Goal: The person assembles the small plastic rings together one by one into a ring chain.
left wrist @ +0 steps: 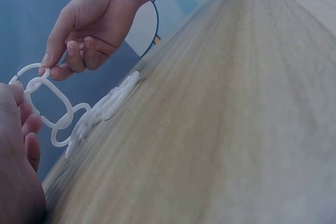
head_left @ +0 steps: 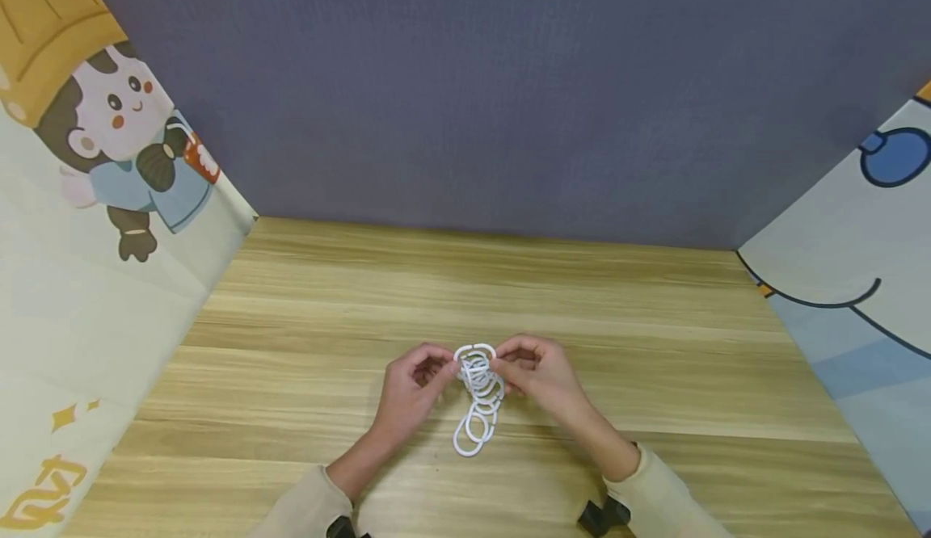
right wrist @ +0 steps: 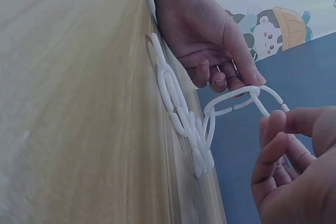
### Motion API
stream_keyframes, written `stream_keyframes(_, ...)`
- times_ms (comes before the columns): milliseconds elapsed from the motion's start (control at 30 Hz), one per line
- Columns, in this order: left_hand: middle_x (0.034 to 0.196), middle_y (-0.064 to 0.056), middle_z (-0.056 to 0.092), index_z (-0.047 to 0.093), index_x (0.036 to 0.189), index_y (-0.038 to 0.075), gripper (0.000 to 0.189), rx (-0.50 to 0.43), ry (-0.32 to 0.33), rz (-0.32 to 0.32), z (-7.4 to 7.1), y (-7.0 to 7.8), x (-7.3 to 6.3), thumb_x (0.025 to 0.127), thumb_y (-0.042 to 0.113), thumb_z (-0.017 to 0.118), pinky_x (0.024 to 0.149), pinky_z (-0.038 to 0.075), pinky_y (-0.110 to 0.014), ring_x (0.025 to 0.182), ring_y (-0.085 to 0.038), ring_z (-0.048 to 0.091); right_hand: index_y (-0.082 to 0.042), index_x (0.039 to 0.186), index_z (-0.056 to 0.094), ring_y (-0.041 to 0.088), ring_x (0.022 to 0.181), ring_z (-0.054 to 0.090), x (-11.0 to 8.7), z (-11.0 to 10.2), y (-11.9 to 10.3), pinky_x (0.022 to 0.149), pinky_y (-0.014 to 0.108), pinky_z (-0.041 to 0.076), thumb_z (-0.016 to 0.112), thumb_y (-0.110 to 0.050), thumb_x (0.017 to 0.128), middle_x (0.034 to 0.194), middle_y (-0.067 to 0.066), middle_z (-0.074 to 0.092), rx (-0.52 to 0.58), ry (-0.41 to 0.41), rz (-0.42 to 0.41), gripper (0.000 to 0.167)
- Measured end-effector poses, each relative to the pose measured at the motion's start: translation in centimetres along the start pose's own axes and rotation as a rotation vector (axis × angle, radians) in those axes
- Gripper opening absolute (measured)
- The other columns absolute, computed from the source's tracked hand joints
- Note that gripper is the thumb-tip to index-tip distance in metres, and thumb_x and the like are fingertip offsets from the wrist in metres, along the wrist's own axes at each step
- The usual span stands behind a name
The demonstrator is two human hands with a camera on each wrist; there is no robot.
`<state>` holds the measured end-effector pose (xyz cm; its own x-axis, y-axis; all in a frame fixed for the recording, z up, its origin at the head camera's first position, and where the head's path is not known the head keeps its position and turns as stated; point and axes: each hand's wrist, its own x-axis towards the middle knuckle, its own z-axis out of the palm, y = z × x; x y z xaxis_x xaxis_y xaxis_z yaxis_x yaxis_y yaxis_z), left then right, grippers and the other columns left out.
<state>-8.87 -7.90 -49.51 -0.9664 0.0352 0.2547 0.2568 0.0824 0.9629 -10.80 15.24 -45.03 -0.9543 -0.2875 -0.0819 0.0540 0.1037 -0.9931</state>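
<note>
A chain of several white plastic links (head_left: 458, 441) lies partly on the wooden table, its near end trailing toward the person. My left hand (head_left: 405, 392) pinches the left side of the end link (head_left: 486, 347) between thumb and forefinger. On the opposite side, my right hand (head_left: 544, 375) pinches the same link, which has a small gap along its top. In the left wrist view the upper links hang from the fingers, while the lower links (left wrist: 110, 106) rest piled on the tabletop. The right wrist view shows a second link (right wrist: 223, 96) hooked through the held one.
The wood-grain table (head_left: 291, 320) extends around both hands. A dark blue-grey panel (head_left: 473, 102) stands behind it. Side panels with cartoon prints (head_left: 167, 312) rise at left and right. Dark devices (head_left: 604, 515) sit at both wrists.
</note>
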Motion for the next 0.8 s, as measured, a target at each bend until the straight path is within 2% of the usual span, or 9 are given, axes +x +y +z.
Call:
stream_keyframes(133, 0.090, -0.011, 0.076, 0.079, 0.103, -0.001, 0.007, -0.005, 0.016, 0.007, -0.1, 0.0, 0.0, 0.096, -0.002, 0.082, 0.066, 0.053, -0.018, 0.077, -0.007, 0.065, 0.014, 0.111, 0.073, 0.013, 0.066, 0.066, -0.1, 0.2, -0.1, 0.055, 0.020, 0.051, 0.080, 0.000, 0.099, 0.091, 0.017, 0.076, -0.018, -0.017, -0.011, 0.020)
stream_keyframes(333, 0.088, -0.009, 0.076, 0.079, 0.102, 0.000, 0.004, 0.022, 0.060, -0.001, -0.2, 0.1, 0.0, 0.098, -0.001, 0.081, 0.066, 0.053, -0.018, 0.075, -0.008, 0.065, 0.014, 0.118, 0.072, 0.014, 0.074, 0.069, -0.2, 0.1, 0.0, 0.063, 0.023, 0.060, 0.081, 0.000, 0.098, 0.098, 0.013, 0.074, -0.016, -0.016, -0.017, 0.026)
stream_keyframes(567, 0.087, -0.010, 0.077, 0.078, 0.100, 0.000, 0.004, 0.028, 0.109, -0.008, -0.1, 0.3, 0.1, 0.098, -0.001, 0.081, 0.066, 0.053, -0.018, 0.074, -0.008, 0.066, 0.012, 0.118, 0.072, 0.012, 0.068, 0.064, -0.8, -0.3, 0.2, 0.058, 0.020, 0.052, 0.081, 0.000, 0.097, 0.097, 0.011, 0.073, -0.048, 0.005, -0.026, 0.026)
stream_keyframes(800, 0.088, -0.009, 0.077, 0.079, 0.102, -0.001, 0.003, 0.026, 0.121, -0.016, -0.1, 0.3, 0.1, 0.099, -0.002, 0.080, 0.067, 0.053, -0.018, 0.074, -0.009, 0.066, 0.006, 0.115, 0.075, 0.014, 0.068, 0.063, -1.8, -0.2, 0.5, 0.059, 0.021, 0.052, 0.083, -0.003, 0.096, 0.094, 0.009, 0.073, -0.111, 0.011, 0.000, 0.023)
